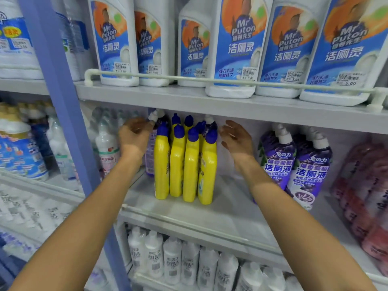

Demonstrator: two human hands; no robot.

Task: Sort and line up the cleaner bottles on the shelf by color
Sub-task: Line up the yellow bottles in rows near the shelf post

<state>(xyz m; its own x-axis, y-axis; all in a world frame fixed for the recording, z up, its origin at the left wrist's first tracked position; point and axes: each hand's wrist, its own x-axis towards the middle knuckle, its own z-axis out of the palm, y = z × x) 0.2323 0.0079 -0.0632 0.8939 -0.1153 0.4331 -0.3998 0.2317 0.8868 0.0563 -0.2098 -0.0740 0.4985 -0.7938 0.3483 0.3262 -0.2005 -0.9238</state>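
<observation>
On the middle shelf (210, 208) of a shop rack, a cluster of yellow bottles (184, 164) with blue caps stands between a person's two raised hands. Four stand in the near row, with at least three more blue caps showing behind; their labels are turned edge-on and unreadable. The left hand (134, 134) curls loosely beside a white-capped purple bottle (150, 152) at the far left of the cluster — whether it grips that bottle cannot be told. The right hand (237, 137) is spread flat, palm toward the cluster, touching nothing. A second dark bottle, also white-capped (210, 120), peeks from the far right of the group, mostly hidden. To the right stand purple bottles (310, 166) reading "洁厕液" — two clear in front, more caps behind. Farther right, pink bottles (365, 185) blur at the frame edge. Above, six white jugs (235, 47) marked "Mr Puton" and "洁厕灵" carry price stickers reading 5.00, tops cut off. Below, white bottles (172, 259) line the lowest shelf, labels illegible.
</observation>
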